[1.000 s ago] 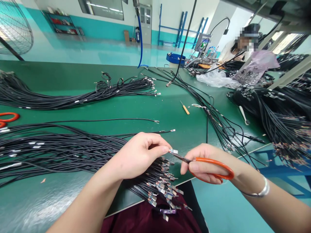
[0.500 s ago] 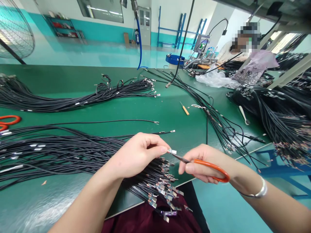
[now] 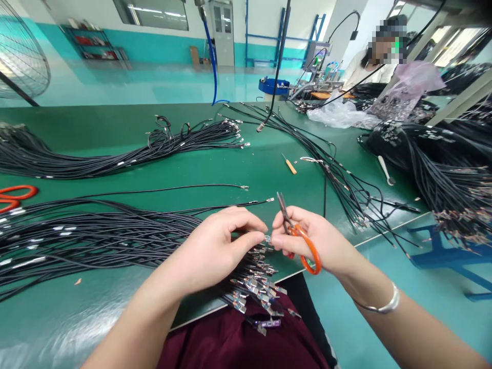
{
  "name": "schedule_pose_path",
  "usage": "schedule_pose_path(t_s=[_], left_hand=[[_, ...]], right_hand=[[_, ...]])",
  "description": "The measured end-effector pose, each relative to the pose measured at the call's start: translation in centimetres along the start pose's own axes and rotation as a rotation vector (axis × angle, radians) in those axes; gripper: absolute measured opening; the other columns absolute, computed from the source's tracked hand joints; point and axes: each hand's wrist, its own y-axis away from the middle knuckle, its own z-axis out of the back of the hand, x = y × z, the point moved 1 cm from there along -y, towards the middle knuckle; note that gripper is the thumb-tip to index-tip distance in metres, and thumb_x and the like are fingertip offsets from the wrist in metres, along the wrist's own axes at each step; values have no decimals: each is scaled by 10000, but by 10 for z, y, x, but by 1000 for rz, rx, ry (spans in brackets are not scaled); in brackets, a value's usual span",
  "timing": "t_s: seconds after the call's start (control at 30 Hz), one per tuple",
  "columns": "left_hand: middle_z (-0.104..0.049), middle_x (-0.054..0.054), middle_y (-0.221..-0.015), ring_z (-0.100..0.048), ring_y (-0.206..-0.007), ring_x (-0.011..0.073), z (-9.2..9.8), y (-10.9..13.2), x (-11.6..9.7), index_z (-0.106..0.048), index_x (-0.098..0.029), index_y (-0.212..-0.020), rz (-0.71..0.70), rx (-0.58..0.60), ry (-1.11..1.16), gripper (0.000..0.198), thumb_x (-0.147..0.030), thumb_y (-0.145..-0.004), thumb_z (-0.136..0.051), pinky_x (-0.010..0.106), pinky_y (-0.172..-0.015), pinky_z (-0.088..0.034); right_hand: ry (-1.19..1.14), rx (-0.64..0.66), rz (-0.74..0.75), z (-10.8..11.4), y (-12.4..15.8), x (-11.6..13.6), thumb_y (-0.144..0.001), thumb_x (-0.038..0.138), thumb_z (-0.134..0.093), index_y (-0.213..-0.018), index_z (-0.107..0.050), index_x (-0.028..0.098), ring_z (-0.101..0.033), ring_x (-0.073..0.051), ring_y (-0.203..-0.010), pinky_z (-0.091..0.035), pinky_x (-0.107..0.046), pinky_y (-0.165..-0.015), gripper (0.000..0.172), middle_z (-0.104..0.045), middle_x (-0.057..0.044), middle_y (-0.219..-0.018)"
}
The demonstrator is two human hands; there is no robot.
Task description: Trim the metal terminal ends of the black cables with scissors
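Observation:
My left hand point(image 3: 226, 246) is closed, thumb and forefinger pinching a black cable just behind its small metal end piece point(image 3: 268, 238). Beside it, my right hand point(image 3: 303, 236) is closed around a pair of orange-handled scissors point(image 3: 283, 210), whose blades point up and away from the cable. The right thumb and fingertips meet at the cable's end piece. Below my left hand lies a bundle of black cables point(image 3: 115, 233), their metal-tipped ends point(image 3: 257, 292) fanned out over the table's front edge. The left fingers hide part of the pinched cable.
A second cable bundle point(image 3: 126, 154) lies farther back on the green table point(image 3: 215, 171). A wooden-handled awl point(image 3: 290, 165), loose cables point(image 3: 326, 164) and a white-handled tool point(image 3: 385, 170) lie to the right. Another orange-handled pair of scissors point(image 3: 17, 193) is at left. A co-worker point(image 3: 369, 66) sits behind.
My right hand has moved left and up to the cable end. The scissors, whose blades were at the end piece, have swung upright within the hand. My left hand stays nearly in place.

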Motion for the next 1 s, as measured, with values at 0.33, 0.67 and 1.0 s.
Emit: schedule_pose_path(t_s=[0.33, 0.67, 1.0], left_hand=[[-659, -24, -924, -594, -910, 146, -57, 93, -9, -708, -315, -839, 181, -758, 192, 162, -169, -811, -645, 257, -859, -460], [-704, 8, -850, -637, -756, 132, -98, 67, -5, -722, -197, -753, 432, -462, 1046, 58, -252, -769, -711, 244, -736, -532], [-683, -5, -727, -622, -710, 126, -74, 70, -12, -693, -186, -757, 443, -308, 748, 69, -230, -798, -658, 218, -712, -511]], right_hand=[[-137, -248, 25, -30, 29, -27, -731, 219, -707, -861, -515, 184, -536, -72, -581, -473, -206, -576, 234, -563, 42, -699], [-242, -371, 69, -53, 53, -39, -746, 319, -711, -872, -512, 204, -595, -105, -599, -532, -238, -587, 263, -583, 29, -716], [841, -39, 309, -6, 69, -35, -822, 478, -650, -847, -662, 179, -445, -109, -553, -348, -240, -533, 300, -573, 9, -624]])
